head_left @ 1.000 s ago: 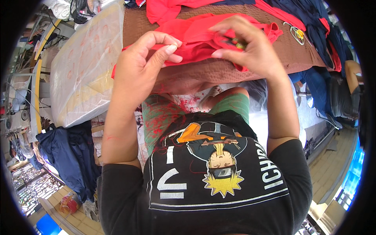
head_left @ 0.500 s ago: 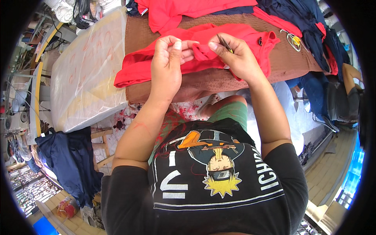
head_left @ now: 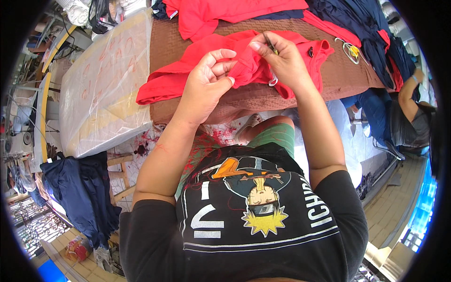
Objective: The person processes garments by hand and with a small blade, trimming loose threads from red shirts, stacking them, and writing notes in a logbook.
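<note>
The left hand (head_left: 206, 82) is pinching a fold of the red garment (head_left: 188, 75) between thumb and curled fingers. The right hand (head_left: 282, 61) is closing on the same cloth and gripping a small dark tool (head_left: 269, 42); its kind is unclear. The soft, creased garment is lying on a brown textured table cover (head_left: 178, 44). Another red garment (head_left: 225, 11) is lying beyond, beside a plastic-wrapped flat slab (head_left: 103, 89).
</note>
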A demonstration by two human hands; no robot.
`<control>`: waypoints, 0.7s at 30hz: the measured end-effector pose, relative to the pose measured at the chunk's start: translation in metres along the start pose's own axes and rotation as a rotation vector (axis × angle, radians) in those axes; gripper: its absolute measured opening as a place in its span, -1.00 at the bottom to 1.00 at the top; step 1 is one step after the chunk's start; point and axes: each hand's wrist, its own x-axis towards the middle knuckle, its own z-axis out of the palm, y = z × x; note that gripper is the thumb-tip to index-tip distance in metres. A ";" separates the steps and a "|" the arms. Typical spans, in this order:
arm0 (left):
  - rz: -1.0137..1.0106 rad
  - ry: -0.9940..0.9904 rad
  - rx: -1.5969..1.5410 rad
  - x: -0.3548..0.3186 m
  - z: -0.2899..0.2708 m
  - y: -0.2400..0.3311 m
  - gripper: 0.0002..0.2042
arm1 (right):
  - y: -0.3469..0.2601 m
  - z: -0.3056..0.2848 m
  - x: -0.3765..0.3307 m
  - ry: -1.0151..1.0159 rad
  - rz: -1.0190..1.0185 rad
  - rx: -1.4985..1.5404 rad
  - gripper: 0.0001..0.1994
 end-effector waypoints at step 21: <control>0.475 0.325 0.528 -0.003 0.014 -0.010 -0.88 | -0.035 0.015 -0.024 0.039 -0.271 -0.343 -0.77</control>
